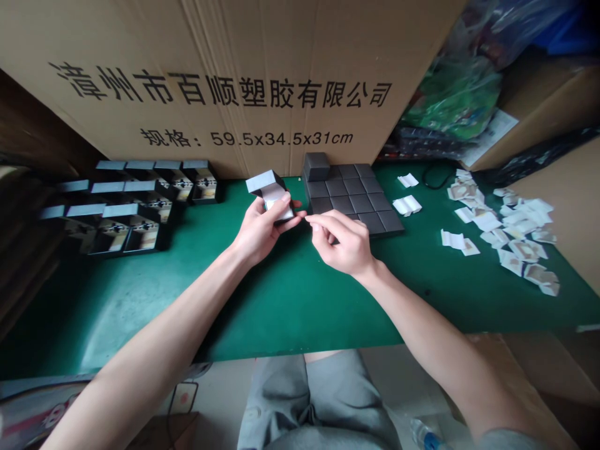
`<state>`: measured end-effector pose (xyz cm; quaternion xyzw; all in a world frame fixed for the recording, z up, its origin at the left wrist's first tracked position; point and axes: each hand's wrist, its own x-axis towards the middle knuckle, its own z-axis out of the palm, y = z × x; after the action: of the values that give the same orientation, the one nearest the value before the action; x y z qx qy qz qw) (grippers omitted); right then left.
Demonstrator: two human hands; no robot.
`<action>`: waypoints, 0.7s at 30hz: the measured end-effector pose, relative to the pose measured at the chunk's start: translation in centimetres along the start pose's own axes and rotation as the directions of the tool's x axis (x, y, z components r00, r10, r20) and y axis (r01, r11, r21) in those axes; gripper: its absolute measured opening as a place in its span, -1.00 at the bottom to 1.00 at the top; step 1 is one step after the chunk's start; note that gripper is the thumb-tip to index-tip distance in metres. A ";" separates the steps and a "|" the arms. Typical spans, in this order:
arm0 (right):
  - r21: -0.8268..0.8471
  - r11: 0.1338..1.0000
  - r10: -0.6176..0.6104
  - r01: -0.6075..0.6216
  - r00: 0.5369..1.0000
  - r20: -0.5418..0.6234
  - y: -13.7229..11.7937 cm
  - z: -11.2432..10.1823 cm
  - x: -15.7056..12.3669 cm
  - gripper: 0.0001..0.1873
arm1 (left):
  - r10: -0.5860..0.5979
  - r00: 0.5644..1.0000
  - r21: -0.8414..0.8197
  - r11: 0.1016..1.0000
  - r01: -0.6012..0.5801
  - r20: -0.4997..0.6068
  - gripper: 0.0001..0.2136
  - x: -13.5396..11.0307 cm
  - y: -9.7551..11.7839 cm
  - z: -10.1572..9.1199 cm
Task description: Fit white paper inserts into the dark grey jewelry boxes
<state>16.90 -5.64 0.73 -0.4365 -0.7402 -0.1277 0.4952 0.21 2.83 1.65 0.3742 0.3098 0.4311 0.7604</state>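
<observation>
My left hand (262, 228) is wrapped round a small box (269, 187) with its lid raised. The box is dark outside, and a pale lining shows inside it. Close to its right side is my right hand (342, 240), its fingers curled and the tips of thumb and forefinger near each other; whether anything is between them is hidden. Just behind my right hand lies a block of closed dark boxes (349, 187) set in rows, with a single closed box (316, 167) stacked on its back left corner.
Open dark boxes (135, 212) stand in rows at the left of the green table (281, 300). White folded inserts (520, 228) lie scattered at the right, two of them nearer the block. A large printed carton (225, 56) stands behind, and plastic bags (454, 94) sit at the back right.
</observation>
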 end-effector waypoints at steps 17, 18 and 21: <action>0.000 0.998 -0.059 0.059 0.996 -0.060 -1.1 -0.5 1.3 -0.80 | -0.046 0.999 0.039 0.998 0.047 -0.021 -0.93 -0.3 -0.3 0.0; 0.010 0.998 -0.069 0.070 0.995 -0.077 -1.8 -0.7 1.7 -0.78 | -0.043 0.999 0.039 0.998 0.044 -0.022 -0.94 -0.4 -0.2 0.1; 0.083 0.990 -0.104 0.114 0.987 -0.121 -5.0 -2.3 3.0 -0.71 | -0.074 0.996 0.047 0.996 0.077 -0.055 -0.97 -0.5 0.0 0.5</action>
<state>14.05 -8.44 5.55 -0.3646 -0.7378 -0.1466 0.5489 0.41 2.21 2.00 0.3691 0.3544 0.4042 0.7581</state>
